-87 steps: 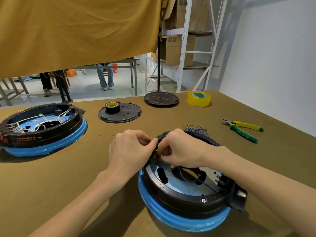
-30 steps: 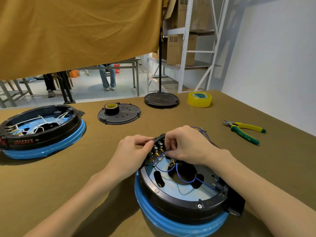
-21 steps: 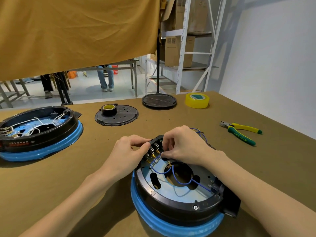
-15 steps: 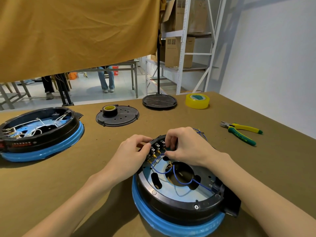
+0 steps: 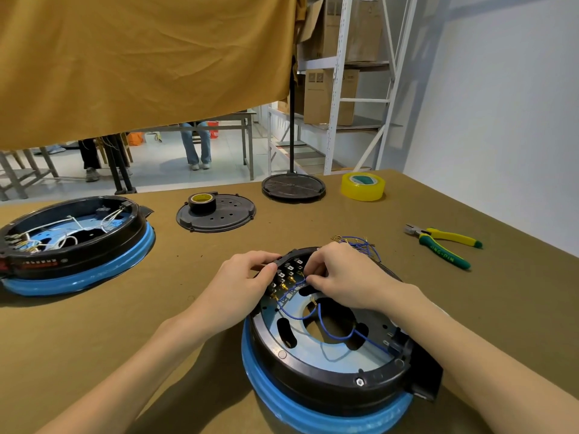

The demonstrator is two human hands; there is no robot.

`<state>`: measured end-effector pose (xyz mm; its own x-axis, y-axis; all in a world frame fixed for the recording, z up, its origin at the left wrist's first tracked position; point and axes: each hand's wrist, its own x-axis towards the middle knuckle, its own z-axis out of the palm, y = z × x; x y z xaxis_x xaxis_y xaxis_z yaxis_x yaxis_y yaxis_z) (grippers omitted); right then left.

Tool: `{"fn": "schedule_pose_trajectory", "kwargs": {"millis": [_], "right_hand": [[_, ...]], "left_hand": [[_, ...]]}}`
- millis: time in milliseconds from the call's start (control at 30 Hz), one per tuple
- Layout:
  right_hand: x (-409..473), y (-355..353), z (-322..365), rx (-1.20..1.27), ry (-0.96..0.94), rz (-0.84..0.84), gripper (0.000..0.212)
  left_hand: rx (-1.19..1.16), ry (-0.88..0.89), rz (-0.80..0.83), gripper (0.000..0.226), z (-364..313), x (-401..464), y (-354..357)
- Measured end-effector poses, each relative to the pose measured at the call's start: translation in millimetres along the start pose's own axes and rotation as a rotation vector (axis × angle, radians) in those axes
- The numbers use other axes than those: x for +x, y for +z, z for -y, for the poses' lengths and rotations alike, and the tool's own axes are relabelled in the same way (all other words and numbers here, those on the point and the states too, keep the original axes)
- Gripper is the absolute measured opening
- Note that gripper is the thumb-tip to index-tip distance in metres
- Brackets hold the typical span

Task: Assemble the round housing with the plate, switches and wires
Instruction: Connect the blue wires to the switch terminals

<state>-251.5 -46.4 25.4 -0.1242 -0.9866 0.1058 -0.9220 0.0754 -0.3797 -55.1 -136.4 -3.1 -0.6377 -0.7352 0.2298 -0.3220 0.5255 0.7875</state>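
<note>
Head view, round housing (image 5: 326,375) near on the table (image 5: 188,308), holding a metal plate (image 5: 344,355), blue wires (image 5: 329,321) and switches (image 5: 286,274) at its far rim, left hand (image 5: 244,283) gripping that rim, right hand (image 5: 341,277) pinching a wire, second housing (image 5: 75,245) far left containing white wires (image 5: 75,230).

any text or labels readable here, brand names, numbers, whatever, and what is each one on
"JING-PIN", uncertain, in yellow letters on the green handle of the green and yellow pliers.
Pale markings in a row on the side of the far black round housing with white wires: too small to read.
Printed marks on the brown cardboard boxes on the shelf: too blurred to read.
</note>
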Motion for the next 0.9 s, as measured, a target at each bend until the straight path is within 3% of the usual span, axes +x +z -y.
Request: {"fn": "schedule_pose_trajectory", "kwargs": {"millis": [433, 900], "right_hand": [[4.4, 5.5, 0.0, 0.125, 0.011, -0.012, 0.012], [7.8, 1.3, -1.1, 0.227, 0.033, 0.019, 0.016]], "left_hand": [[0.028, 0.007, -0.013, 0.029, -3.4, 1.1, -2.2], [-0.12, -0.04, 0.04, 0.034, -0.9, -1.0, 2.0]]}}
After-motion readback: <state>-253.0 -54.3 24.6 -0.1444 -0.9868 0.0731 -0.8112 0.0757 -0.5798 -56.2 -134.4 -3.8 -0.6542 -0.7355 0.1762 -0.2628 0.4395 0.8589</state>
